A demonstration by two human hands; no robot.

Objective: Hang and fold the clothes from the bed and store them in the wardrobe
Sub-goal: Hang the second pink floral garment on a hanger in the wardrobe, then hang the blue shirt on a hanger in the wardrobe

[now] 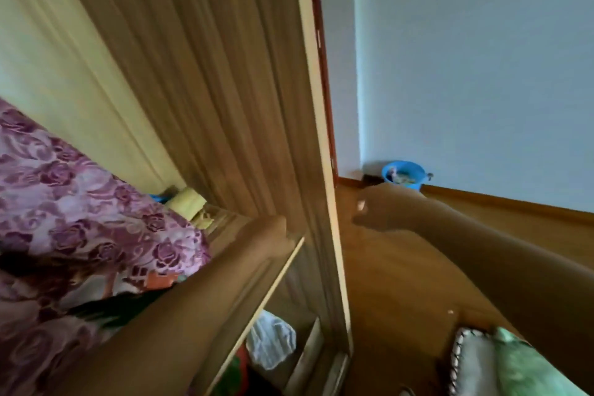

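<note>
The frame is blurred. My left hand (273,230) reaches into the open wardrobe (244,112) and lies at the front edge of a wooden shelf (283,270); its fingers are not clear. My right hand (369,209) hovers over the wooden floor just right of the wardrobe's side panel, fingers loosely curled, nothing in it. A purple rose-patterned blanket (83,202) fills the shelf to the left of my left arm. A folded yellow cloth (189,202) lies behind it. A white garment (273,341) sits on the lower shelf.
A blue bucket (403,172) stands in the corner by the pale wall. A green cloth with a white trimmed edge (514,363) shows at the bottom right. The wardrobe's cream-edged side panel (324,138) rises between my two arms. Wooden floor (401,283) lies under my right arm.
</note>
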